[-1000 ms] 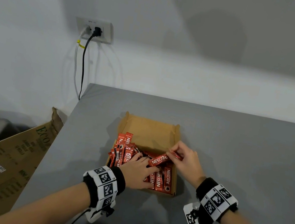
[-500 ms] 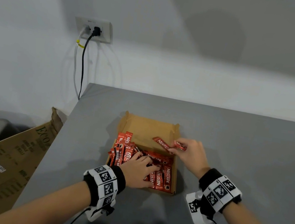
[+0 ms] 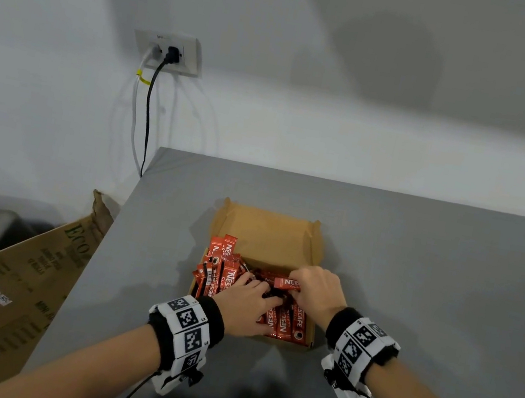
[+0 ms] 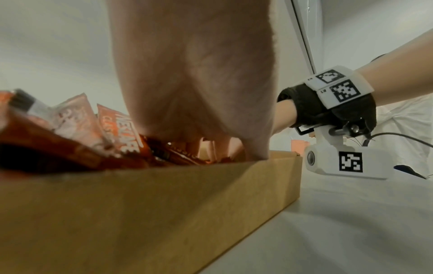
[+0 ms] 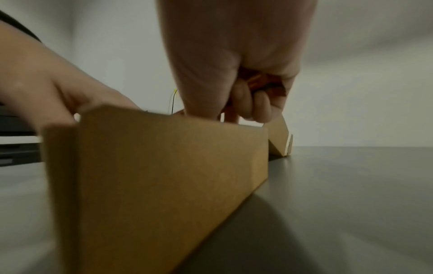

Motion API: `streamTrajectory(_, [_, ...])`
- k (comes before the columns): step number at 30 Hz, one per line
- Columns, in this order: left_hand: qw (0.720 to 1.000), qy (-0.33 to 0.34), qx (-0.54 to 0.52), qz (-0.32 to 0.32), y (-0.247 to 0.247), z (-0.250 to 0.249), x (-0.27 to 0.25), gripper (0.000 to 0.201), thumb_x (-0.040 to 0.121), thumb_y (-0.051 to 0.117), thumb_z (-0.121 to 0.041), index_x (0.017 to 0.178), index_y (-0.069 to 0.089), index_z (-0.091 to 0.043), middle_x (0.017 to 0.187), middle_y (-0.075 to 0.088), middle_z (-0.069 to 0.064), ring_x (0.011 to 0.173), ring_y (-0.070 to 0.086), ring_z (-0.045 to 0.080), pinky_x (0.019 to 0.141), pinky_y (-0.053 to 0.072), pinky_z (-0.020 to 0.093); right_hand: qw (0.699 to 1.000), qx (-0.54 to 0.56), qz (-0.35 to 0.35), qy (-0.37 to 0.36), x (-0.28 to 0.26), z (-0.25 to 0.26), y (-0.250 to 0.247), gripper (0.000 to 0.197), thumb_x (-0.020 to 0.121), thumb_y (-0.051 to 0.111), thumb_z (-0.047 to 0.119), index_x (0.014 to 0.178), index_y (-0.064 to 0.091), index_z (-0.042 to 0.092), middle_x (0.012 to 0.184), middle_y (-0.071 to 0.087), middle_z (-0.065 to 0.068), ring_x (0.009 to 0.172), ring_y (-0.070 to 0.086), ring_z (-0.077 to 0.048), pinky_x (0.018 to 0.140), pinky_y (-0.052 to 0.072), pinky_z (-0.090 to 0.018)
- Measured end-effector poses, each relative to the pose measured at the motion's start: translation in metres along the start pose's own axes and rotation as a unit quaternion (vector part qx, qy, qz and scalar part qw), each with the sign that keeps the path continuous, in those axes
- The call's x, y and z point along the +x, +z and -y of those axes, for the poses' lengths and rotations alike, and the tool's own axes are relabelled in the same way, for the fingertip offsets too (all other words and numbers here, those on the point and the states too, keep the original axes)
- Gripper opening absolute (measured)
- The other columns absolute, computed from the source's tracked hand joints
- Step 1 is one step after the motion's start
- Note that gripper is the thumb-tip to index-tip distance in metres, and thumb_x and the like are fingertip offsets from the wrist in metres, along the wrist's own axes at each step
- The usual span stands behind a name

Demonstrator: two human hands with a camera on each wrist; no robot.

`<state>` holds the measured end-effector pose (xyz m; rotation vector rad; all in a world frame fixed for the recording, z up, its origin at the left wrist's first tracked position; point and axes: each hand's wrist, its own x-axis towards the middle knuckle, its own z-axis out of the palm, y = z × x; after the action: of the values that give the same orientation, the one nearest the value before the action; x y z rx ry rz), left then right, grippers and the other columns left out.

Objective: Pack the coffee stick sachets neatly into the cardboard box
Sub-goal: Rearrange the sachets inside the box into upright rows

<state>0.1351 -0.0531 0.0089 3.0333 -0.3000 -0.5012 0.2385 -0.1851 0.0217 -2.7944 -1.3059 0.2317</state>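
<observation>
An open cardboard box (image 3: 265, 234) sits on the grey table, its near half filled with several red coffee stick sachets (image 3: 222, 272). My right hand (image 3: 315, 291) is over the box's right side and grips one red sachet (image 3: 287, 283) that lies crosswise; the right wrist view shows fingers (image 5: 248, 100) curled round red packets (image 5: 264, 81). My left hand (image 3: 250, 304) rests palm down on the sachets near the front, fingers stretched toward the right hand. In the left wrist view the palm (image 4: 199, 83) hides the fingertips behind the box wall (image 4: 140, 213).
The grey table (image 3: 431, 279) stretches to the right and behind the box. A large flattened brown carton (image 3: 6, 288) leans off the table's left edge. A wall socket with cables (image 3: 169, 53) is on the back wall.
My right hand has come back toward me and lowered into the box with the sachet, which has turned crosswise. The left hand has stayed on the pile.
</observation>
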Motion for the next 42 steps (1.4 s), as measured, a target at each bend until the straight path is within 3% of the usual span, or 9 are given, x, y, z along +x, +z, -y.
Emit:
streamTrajectory(8, [1.000, 0.014, -0.010, -0.009, -0.001, 0.004, -0.004, 0.062, 0.094, 0.040, -0.050, 0.146, 0.026, -0.020, 0.146, 0.032, 0.008, 0.133, 0.026, 0.026, 0.114, 0.010, 0.039, 0.998, 0.048, -0.004, 0.051, 0.008, 0.000, 0.001, 0.016, 0.084, 0.065, 0.028, 0.095, 0.066, 0.016, 0.101, 0.068, -0.002, 0.095, 0.062, -0.024, 0.081, 0.050, -0.035])
streamTrajectory(11, [0.999, 0.022, -0.028, 0.018, -0.008, 0.007, -0.003, 0.064, 0.093, 0.042, -0.050, 0.147, 0.025, -0.021, 0.147, 0.031, 0.009, 0.134, 0.026, 0.025, 0.115, 0.011, 0.038, 0.995, 0.080, -0.018, 0.061, 0.005, -0.001, 0.003, 0.021, 0.083, 0.066, 0.027, 0.101, 0.062, 0.017, 0.101, 0.068, -0.003, 0.096, 0.062, -0.023, 0.082, 0.051, -0.035])
streamTrajectory(15, [0.996, 0.028, -0.068, 0.049, -0.015, 0.011, -0.002, 0.066, 0.091, 0.048, -0.049, 0.147, 0.025, -0.022, 0.145, 0.031, 0.008, 0.134, 0.027, 0.024, 0.114, 0.013, 0.037, 0.993, 0.108, 0.001, 0.058, 0.003, -0.007, -0.002, 0.014, 0.084, 0.064, 0.020, 0.097, 0.067, 0.015, 0.099, 0.069, -0.005, 0.095, 0.063, -0.024, 0.083, 0.052, -0.037])
streamTrajectory(22, [0.997, 0.039, -0.066, 0.005, -0.014, 0.011, -0.006, 0.065, 0.090, 0.051, -0.047, 0.146, 0.029, -0.021, 0.134, 0.030, 0.008, 0.123, 0.032, 0.022, 0.110, 0.023, 0.032, 0.998, 0.053, 0.006, 0.044, 0.005, -0.008, -0.002, 0.010, 0.086, 0.058, 0.018, 0.093, 0.065, 0.018, 0.098, 0.068, -0.003, 0.092, 0.063, -0.025, 0.078, 0.051, -0.037])
streamTrajectory(27, [0.998, 0.044, -0.043, 0.006, -0.013, 0.012, -0.005, 0.065, 0.091, 0.049, -0.048, 0.146, 0.028, -0.020, 0.146, 0.020, 0.010, 0.132, 0.025, 0.024, 0.115, 0.017, 0.038, 0.999, 0.045, -0.001, 0.027, 0.006, -0.008, 0.000, 0.010, 0.087, 0.059, 0.022, 0.096, 0.060, 0.018, 0.103, 0.065, -0.002, 0.094, 0.061, -0.023, 0.080, 0.050, -0.036])
streamTrajectory(32, [0.997, 0.041, -0.062, 0.009, -0.011, 0.014, -0.004, 0.066, 0.090, 0.051, -0.048, 0.146, 0.027, -0.023, 0.145, 0.024, 0.008, 0.132, 0.025, 0.023, 0.115, 0.016, 0.036, 0.997, 0.068, 0.002, 0.028, 0.002, -0.018, -0.009, 0.018, 0.083, 0.066, 0.030, 0.095, 0.062, 0.018, 0.100, 0.065, -0.001, 0.094, 0.061, -0.021, 0.081, 0.050, -0.036])
streamTrajectory(38, [0.996, 0.032, -0.076, 0.026, -0.012, 0.013, -0.002, 0.066, 0.089, 0.053, -0.048, 0.146, 0.028, -0.024, 0.145, 0.024, 0.008, 0.132, 0.025, 0.023, 0.114, 0.016, 0.036, 0.999, 0.026, 0.003, 0.020, 0.003, -0.013, -0.002, 0.009, 0.088, 0.058, 0.020, 0.095, 0.061, 0.015, 0.104, 0.062, -0.001, 0.095, 0.060, -0.022, 0.080, 0.049, -0.034])
streamTrajectory(42, [0.996, 0.027, -0.079, 0.029, -0.013, 0.012, -0.003, 0.066, 0.090, 0.053, -0.048, 0.146, 0.028, -0.024, 0.145, 0.023, 0.008, 0.133, 0.023, 0.023, 0.114, 0.014, 0.036, 0.998, 0.053, 0.002, 0.025, 0.003, -0.014, -0.003, 0.013, 0.086, 0.062, 0.023, 0.096, 0.061, 0.016, 0.104, 0.061, -0.001, 0.097, 0.059, -0.021, 0.081, 0.049, -0.034])
